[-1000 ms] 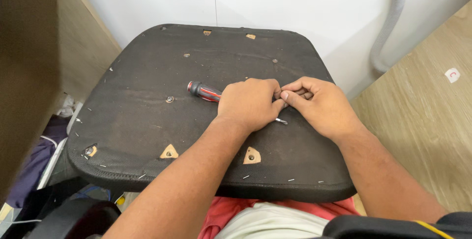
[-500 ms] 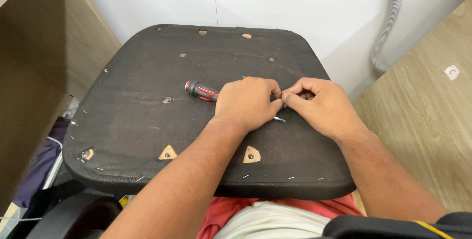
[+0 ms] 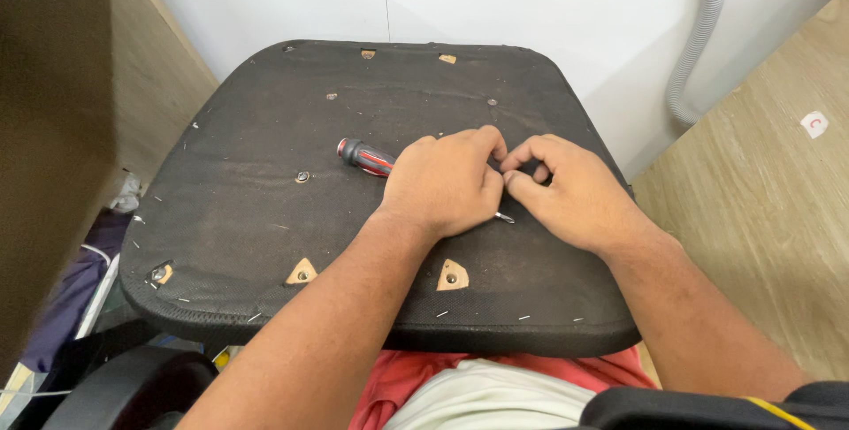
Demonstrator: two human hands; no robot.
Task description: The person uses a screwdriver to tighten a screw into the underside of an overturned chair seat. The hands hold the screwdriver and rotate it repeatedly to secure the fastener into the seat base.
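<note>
Right now both hands are resting on the black fabric underside of a chair seat, fingertips meeting near its middle. The left hand is lying curled over the shaft of a screwdriver; whether its fingers are actually closing on the tool I cannot tell, since the knuckles are hiding them. The red-and-black handle is sticking out from under that hand toward its outer side, and the metal tip is peeking out just below the spot where the two hands are touching. The right hand is sitting just beside the left, thumb and forefinger pinching together at something too small to make out. Below the left wrist a triangular cutout in the fabric is showing a bolt, with another like it a little farther along the same edge. Beyond the hands, a grey corrugated hose is hanging against the white wall.
</note>
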